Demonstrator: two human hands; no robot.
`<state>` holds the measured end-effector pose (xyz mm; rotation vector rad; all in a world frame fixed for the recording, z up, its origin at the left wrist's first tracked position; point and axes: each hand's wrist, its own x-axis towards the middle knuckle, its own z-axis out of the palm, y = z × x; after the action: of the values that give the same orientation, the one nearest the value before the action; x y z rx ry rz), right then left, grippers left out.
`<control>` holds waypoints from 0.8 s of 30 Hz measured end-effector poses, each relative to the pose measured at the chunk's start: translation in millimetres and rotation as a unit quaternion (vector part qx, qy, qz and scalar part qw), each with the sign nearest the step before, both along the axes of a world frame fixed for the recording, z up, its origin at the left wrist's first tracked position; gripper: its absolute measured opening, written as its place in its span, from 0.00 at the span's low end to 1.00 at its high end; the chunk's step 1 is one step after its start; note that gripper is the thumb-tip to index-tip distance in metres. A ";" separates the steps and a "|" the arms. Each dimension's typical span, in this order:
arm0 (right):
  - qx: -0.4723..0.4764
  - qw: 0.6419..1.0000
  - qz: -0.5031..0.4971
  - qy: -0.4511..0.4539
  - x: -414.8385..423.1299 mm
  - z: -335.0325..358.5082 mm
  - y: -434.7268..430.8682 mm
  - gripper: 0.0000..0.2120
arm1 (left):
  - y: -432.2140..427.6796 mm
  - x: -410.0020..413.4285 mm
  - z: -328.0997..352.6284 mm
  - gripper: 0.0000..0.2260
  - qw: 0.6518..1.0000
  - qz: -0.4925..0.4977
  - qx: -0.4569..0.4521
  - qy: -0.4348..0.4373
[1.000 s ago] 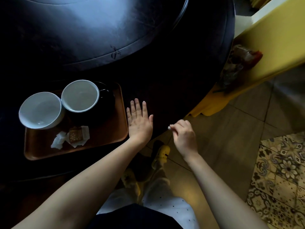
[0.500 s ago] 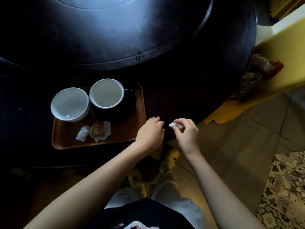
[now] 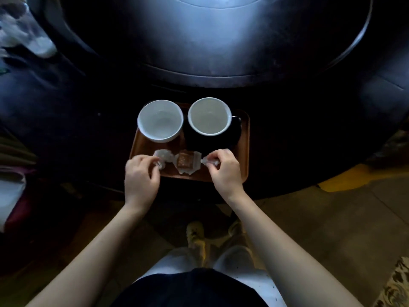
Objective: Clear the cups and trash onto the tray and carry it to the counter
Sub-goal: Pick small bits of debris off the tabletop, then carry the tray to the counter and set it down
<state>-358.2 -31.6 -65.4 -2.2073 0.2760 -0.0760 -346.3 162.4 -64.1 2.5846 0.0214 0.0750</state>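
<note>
Both hands now over tray (image 3: 245, 138), pinching scraps

You are looking at two white cups (image 3: 160, 120), a brown tray (image 3: 244, 151), a black table (image 3: 287, 120), and a yellow-patterned rug (image 3: 396, 284) lying at lower right.
</note>
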 end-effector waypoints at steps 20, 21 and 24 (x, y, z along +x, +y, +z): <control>-0.133 0.989 0.001 -0.066 -14.3 -12.8 21.6 0.07 | 36.7 76.5 -25.1 0.15 0.993 0.087 -0.047 0.071; -0.143 0.988 0.010 -0.053 -15.2 -14.6 18.9 0.07 | 34.8 78.1 -26.0 0.14 0.991 0.097 -0.051 0.074; -0.154 0.986 0.043 -0.054 -15.6 -16.5 11.0 0.07 | 30.9 79.2 -29.8 0.14 0.989 0.121 -0.050 0.071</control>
<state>-373.8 -20.6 -81.9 -2.5094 0.1140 -0.2015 -267.1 193.3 -93.9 2.4707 0.3820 -0.0200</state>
